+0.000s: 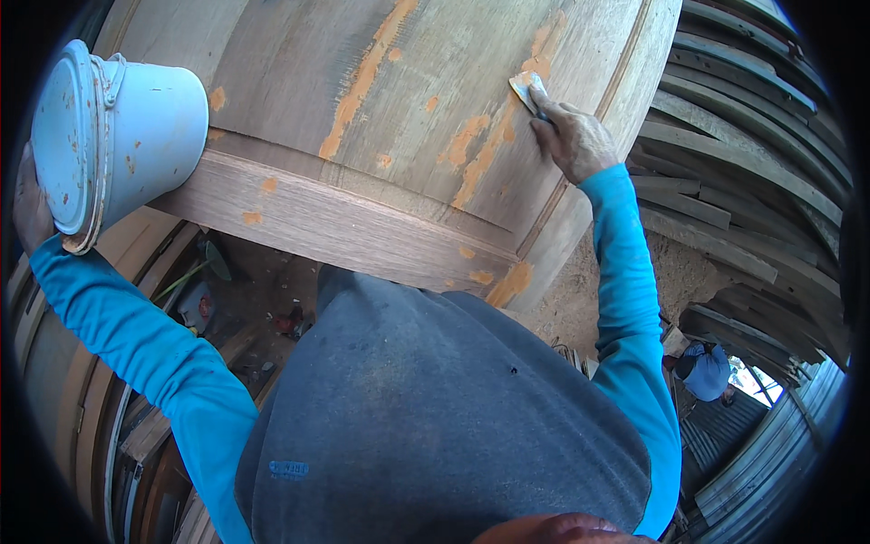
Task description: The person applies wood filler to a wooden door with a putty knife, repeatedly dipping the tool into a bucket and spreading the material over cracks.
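Right hand (577, 138) pinching scraper (528, 92) near right edge of the door (281, 82), left hand (33, 204) at bucket (152, 136) by left edge, grip hard to tell, open room between.

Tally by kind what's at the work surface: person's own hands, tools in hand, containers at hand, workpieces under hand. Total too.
Hands: 2 (left hand, right hand)
Tools: 1 (scraper, in the right hand)
Containers: 1 (pale bucket, at the left hand)
Workpieces: 1 (wooden panel)
Total: 5
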Tool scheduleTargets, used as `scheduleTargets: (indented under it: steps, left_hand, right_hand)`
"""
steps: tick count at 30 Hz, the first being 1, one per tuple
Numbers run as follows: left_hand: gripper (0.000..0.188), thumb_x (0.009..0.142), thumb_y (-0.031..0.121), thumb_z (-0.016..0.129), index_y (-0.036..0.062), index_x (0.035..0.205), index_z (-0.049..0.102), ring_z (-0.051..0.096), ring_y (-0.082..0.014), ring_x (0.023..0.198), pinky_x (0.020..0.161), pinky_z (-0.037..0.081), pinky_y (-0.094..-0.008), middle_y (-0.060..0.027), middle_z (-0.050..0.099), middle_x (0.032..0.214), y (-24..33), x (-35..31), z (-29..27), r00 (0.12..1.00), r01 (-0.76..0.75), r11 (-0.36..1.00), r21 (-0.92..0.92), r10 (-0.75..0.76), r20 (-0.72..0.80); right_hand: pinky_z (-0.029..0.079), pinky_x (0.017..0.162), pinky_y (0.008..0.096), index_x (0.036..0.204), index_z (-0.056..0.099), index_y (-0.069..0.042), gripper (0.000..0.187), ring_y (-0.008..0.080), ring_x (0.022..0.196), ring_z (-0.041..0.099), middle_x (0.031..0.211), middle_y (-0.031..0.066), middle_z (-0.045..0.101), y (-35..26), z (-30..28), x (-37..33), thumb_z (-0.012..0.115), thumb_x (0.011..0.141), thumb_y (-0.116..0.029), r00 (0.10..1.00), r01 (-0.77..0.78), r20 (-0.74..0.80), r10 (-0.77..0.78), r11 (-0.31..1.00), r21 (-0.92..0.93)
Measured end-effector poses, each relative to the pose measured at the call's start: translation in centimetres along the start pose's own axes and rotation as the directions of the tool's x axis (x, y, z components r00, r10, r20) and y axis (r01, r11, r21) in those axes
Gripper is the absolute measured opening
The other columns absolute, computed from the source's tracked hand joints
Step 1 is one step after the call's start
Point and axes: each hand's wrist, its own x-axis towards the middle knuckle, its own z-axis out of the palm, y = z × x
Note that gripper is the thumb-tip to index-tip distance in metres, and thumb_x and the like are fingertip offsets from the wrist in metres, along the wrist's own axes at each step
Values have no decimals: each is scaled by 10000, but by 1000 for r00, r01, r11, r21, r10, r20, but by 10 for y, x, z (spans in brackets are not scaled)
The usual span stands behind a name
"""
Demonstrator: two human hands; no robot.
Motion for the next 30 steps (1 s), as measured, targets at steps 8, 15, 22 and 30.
scheduleTargets:
  steps: [8,15,22,30]
  left_hand:
    - [463,1082,311,569,-27,1395,603,657,-182,1139,1002,513,-314,-114,682,1292,8,-8,6,993,116,975,-190,-113,27]
    - [469,1100,321,513,-23,1408,594,567,-195,1261,1087,422,-322,-114,607,1394,2,-9,3,997,50,981,-188,-38,66]
    - [435,1100,274,533,-18,1418,582,665,-180,1124,986,535,-321,-109,686,1297,13,-11,4,978,209,940,-268,-195,78]
    - [446,1102,303,531,-35,1386,596,665,-172,1111,979,536,-311,-111,686,1282,-2,-1,-4,964,259,867,-425,-202,175]
  right_hand:
    - [532,893,508,1374,620,-93,410,425,1021,677,1092,241,707,-15,-25,-12,618,987,-230,998,-28,-58,38,988,155]
    - [550,893,476,1417,602,-92,437,406,933,703,1023,232,732,-28,-42,-15,594,1010,-251,960,-105,269,78,991,86]
    - [536,630,284,1432,552,28,420,125,706,640,877,70,676,3,-10,-36,500,1074,-186,967,-156,-18,254,647,746]
    - [514,621,238,1218,652,45,269,103,746,661,976,88,715,44,12,-28,492,1050,-90,827,-25,-244,506,467,884]
